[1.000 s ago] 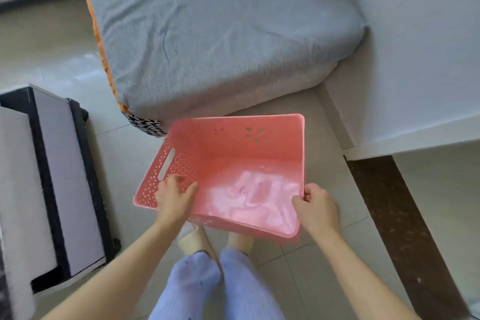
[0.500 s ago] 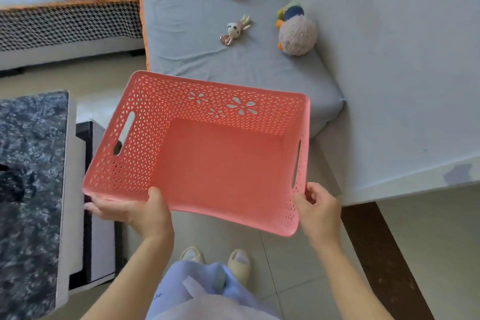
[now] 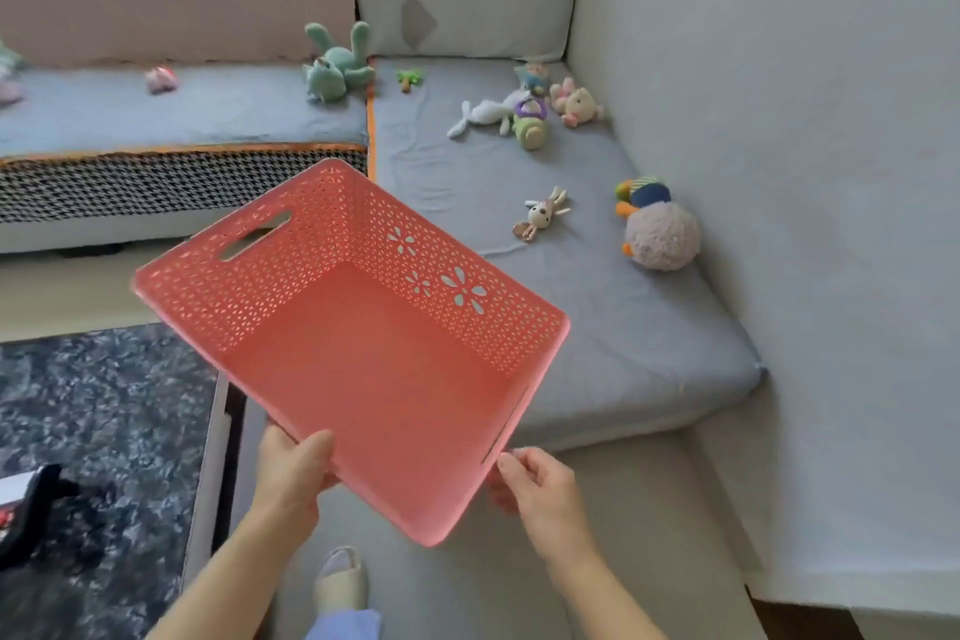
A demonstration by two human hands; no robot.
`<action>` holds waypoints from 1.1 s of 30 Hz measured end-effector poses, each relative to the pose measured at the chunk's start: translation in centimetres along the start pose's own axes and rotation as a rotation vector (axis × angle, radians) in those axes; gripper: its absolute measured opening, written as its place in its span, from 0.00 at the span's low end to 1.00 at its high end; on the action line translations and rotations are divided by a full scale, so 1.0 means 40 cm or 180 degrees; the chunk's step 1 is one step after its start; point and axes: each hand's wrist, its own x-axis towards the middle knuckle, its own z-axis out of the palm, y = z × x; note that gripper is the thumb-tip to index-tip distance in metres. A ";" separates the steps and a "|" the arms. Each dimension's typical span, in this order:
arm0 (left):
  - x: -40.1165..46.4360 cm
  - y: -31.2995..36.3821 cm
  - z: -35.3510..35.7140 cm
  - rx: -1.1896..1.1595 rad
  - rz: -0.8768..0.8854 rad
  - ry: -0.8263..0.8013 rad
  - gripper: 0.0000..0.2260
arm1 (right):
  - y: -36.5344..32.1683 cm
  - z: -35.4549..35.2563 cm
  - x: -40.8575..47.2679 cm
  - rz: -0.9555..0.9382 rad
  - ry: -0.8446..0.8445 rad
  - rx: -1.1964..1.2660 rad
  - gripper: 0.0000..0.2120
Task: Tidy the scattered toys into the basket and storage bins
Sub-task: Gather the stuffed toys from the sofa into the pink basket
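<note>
Perforated pink basket (image 3: 363,353) swung left, tilted — both hands (rim).

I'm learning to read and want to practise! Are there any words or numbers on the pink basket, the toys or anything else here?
No readable words or numbers anywhere.
Pink basket: only cut-out flower shapes and small holes, no writing.
Toys on the sofa, such as the green bunny and the round grey plush: no labels can be made out.
Black-and-white object at the left edge: red marks, too blurred to read.
</note>
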 end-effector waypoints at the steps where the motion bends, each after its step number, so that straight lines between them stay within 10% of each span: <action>1: 0.042 0.031 -0.025 0.0078 0.0067 -0.0026 0.15 | -0.025 0.026 0.021 -0.0036 0.0107 0.0054 0.09; 14: 0.526 0.426 -0.119 0.1189 0.0476 -0.0629 0.22 | -0.342 0.240 0.389 -0.0447 0.1502 0.0055 0.06; 33: 1.015 0.770 0.201 0.1371 0.0505 -0.0858 0.20 | -0.625 0.283 0.986 -0.0267 0.1496 -0.0575 0.12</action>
